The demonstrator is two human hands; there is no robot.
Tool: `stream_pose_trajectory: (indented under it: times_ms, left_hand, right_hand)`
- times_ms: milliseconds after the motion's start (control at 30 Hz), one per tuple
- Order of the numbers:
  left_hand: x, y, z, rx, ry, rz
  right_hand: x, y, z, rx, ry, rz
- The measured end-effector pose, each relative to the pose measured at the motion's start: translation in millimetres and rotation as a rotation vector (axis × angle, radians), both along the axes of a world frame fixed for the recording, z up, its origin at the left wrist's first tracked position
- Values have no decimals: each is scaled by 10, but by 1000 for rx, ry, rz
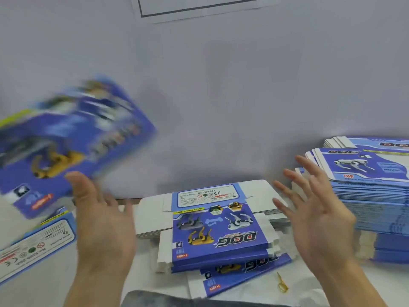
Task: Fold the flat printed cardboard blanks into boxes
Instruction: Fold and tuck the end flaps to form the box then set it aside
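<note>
We see both left hand (104, 216) and right hand (318, 209) splayed, empty; blurred folded box (73, 138) beyond left fingertips may tumble onto flat blanks (219, 231) between them.

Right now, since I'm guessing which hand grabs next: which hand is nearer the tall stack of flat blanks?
Right. The right hand hovers open just beside the tall stack of flat blanks; the left hand is across the table, by the blurred box.
</note>
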State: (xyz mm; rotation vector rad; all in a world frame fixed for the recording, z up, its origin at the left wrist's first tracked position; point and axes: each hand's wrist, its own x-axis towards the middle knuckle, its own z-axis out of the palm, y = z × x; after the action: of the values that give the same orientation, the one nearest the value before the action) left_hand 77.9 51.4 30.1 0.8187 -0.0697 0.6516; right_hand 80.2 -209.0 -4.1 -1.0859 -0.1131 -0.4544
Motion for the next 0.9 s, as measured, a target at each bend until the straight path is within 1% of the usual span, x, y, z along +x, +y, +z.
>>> stream_pose_trajectory:
  times_ms: [33,67,100,133,167,233,267,300,333,400,533,600,667,700,733,767,800,833,867,900]
  left_hand:
    - [7,52,-38,88,65,-15]
    - [19,42,-94,234,188,-21]
    - [39,-13,-168,407,299,-35]
    - [50,-98,-241,604,372,-61]
    - [62,-197,-303,841,402,-116]
    - [73,-377,-426,1351,452,-315]
    - [87,-437,-501,1565,498,-373]
    - [96,-461,-558,1724,550,-381]
    - [105,-472,-587,1802,590,-353]
    - [141,-455,-622,1825,591,-282]
    - [177,-411,-599,1775,560,-289]
    - [182,-381,-587,1767,523,-271]
    - [163,-395,-555,1737,443,-138]
    - [149,-422,-536,1702,383,-16]
    - [129,-453,-508,1634,317,130]
    - [103,-494,-461,1532,245,263]
    - [77,-537,-423,1434,177,365]
    - [57,-585,-394,1363,109,436]
    - [38,-645,-380,1328,46,446]
    - [11,-715,-363,1321,-17,387]
  right_hand:
    - [4,35,-9,-17,11,-3]
    - [10,62,-23,-38,25,-10]
    - [18,81,-33,-68,41,-24]
    - [32,88,-51,-98,60,-39]
    - [49,88,-69,-127,84,-54]
    - [74,75,-92,-179,133,-78]
    - [83,68,-103,-201,151,-83]
    - [86,65,-110,-215,166,-84]
    - [87,65,-113,-221,177,-85]
    - [91,70,-118,-232,192,-92]
    - [87,86,-124,-307,219,-101]
    - [74,108,-119,-369,195,-173]
    - [61,140,-109,-434,141,-362]
    - [57,163,-103,-447,135,-473]
    - [51,195,-93,-430,148,-559]
    - [40,237,-92,-401,157,-571]
    - [28,302,-75,-358,161,-474]
    - [5,387,-47,-317,169,-293]
    - [-12,467,-34,-283,172,-70]
    - [-19,546,-30,-249,170,123]
